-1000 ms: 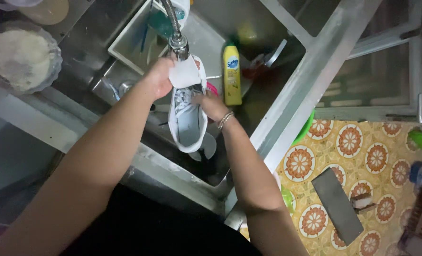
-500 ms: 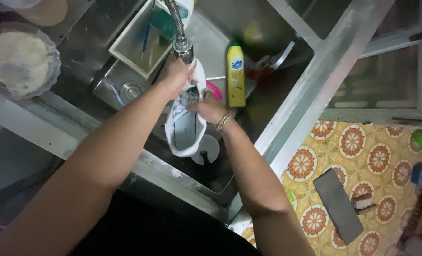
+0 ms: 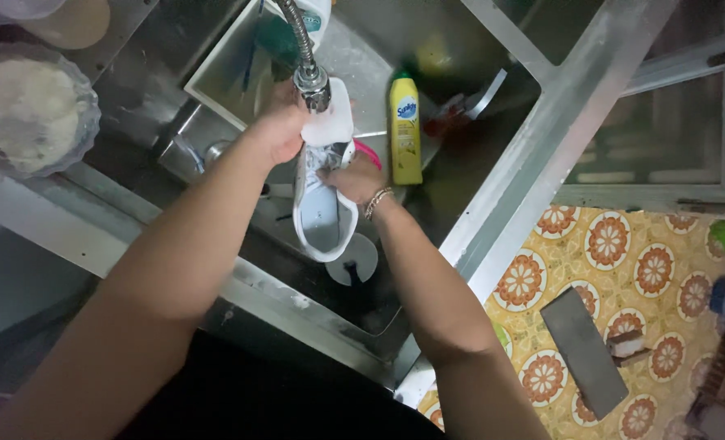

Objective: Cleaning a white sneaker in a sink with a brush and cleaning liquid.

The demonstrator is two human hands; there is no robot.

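Observation:
A white sneaker point(image 3: 323, 213) hangs over the steel sink point(image 3: 297, 301), its toe up under the flexible metal tap point(image 3: 307, 65) and its heel toward me. My left hand point(image 3: 279, 130) grips the shoe's toe end just below the tap head. My right hand point(image 3: 354, 179), with a bracelet at the wrist, holds the shoe's side and reaches fingers into its opening. Something pink point(image 3: 368, 152) shows just behind my right hand; what it is I cannot tell.
A yellow dish-soap bottle point(image 3: 405, 130) stands at the sink's back right. A bowl of white grains point(image 3: 26, 114) sits on the counter at left. A round drain plug point(image 3: 354, 262) lies in the basin. Patterned orange floor tiles point(image 3: 623, 285) and a dark mat point(image 3: 584, 350) lie right.
Both hands and the sneaker have stayed under the tap; the shoe shifted slightly and my right hand's fingers have worked deeper into the shoe's opening.

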